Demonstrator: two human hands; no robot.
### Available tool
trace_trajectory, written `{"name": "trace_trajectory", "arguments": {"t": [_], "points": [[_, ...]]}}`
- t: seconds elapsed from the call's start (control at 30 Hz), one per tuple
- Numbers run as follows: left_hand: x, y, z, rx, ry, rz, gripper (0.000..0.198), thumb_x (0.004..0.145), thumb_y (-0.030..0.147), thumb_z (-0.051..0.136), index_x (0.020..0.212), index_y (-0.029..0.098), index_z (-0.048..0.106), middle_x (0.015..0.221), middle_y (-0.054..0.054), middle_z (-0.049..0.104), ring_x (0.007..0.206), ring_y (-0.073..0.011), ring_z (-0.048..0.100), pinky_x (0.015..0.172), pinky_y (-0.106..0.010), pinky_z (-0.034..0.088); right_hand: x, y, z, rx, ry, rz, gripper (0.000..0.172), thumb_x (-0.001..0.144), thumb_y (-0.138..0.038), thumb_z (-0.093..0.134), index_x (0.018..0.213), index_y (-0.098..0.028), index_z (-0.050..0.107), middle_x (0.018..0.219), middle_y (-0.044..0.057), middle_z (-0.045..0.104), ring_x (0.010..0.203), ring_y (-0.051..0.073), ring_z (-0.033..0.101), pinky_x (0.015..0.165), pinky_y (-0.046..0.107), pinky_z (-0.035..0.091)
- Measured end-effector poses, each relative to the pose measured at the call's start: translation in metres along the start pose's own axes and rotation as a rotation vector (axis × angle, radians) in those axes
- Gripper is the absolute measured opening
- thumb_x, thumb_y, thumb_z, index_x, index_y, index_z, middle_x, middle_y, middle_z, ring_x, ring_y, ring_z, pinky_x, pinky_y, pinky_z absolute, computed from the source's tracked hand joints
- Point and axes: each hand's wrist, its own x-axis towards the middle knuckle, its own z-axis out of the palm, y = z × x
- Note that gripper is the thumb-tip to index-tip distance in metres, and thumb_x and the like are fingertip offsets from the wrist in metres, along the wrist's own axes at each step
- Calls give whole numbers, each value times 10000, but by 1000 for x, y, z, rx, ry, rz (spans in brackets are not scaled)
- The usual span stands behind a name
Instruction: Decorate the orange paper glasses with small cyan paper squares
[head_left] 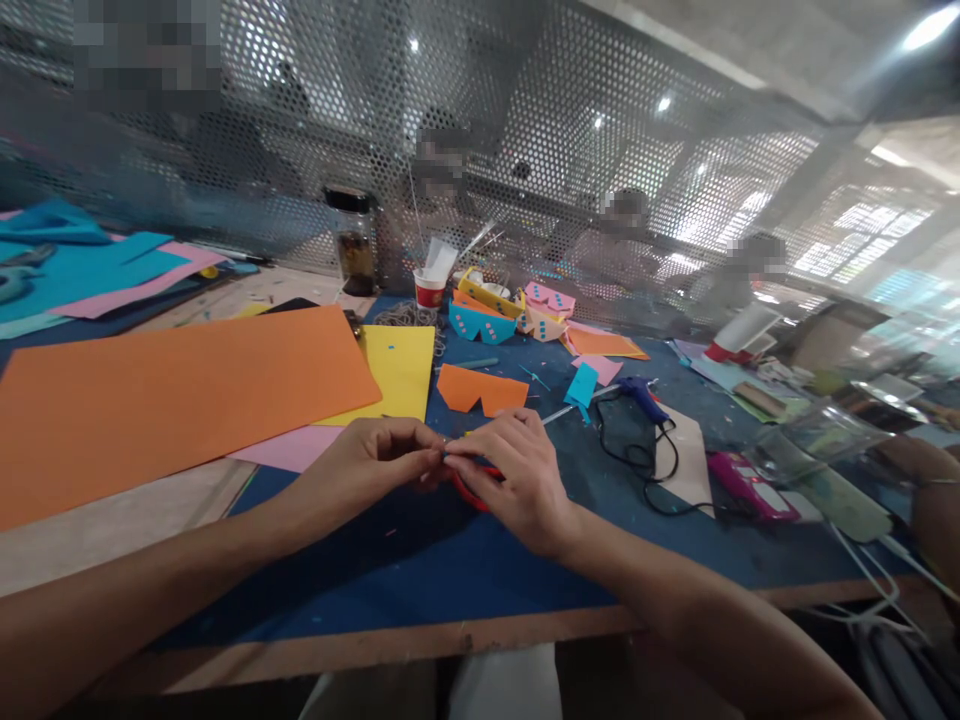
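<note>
Near a flat, notched orange cutout (466, 384), 2 hands (519, 472) pinch a tiny piece (447, 452).

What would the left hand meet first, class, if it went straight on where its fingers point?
Most likely the right hand, which lies just ahead of the left hand; whether the two touch, or pinch something small between them, is hard to tell.
</note>
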Motion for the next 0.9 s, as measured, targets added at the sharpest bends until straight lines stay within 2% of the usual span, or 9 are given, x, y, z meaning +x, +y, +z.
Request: {"name": "trace_trajectory", "arguments": {"t": [0.27, 0.37, 0.63, 0.77, 0.9], "points": [[-1, 1, 2, 22, 48, -57, 89, 819, 299, 758, 831, 212, 774, 825, -9, 777, 759, -167, 687, 736, -267, 560, 1, -2, -3, -13, -11, 27, 82, 1010, -292, 640, 1020, -244, 705, 925, -3, 785, 856, 153, 688, 947, 369, 402], [-1, -3, 1, 43, 60, -60, 123, 817, 316, 773, 889, 219, 797, 903, -25, 803, 809, -185, 708, 763, -279, 574, 1, -1, -3, -7, -21, 39, 98, 1014, -309, 634, 1039, -248, 707, 938, 3, 788, 868, 156, 692, 956, 370, 403], [-1, -6, 0, 82, 56, -60, 184, 854, 370, 756, 936, 214, 808, 925, -36, 808, 812, -185, 708, 757, -269, 570, 2, -1, -2, 57, -11, 50, 47, 990, -275, 670, 1000, -239, 699, 923, -7, 776, 877, 155, 686, 980, 373, 404], [-1, -4, 0, 101, 54, -60, 194, 857, 381, 756, 944, 215, 805, 916, -40, 806, 836, -196, 712, 773, -281, 573, 3, -1, -1, 143, -22, 122, 20, 963, -259, 702, 970, -241, 704, 921, -6, 772, 896, 166, 681, 937, 367, 427], [-2, -2, 0, 79, 65, -69, 204, 843, 396, 766, 924, 212, 800, 924, -48, 807, 836, -205, 718, 773, -294, 579, 5, -3, -1, 292, -33, 267, 32, 912, -236, 751, 911, -236, 719, 898, -4, 765, 898, 178, 686, 897, 352, 467]]}}
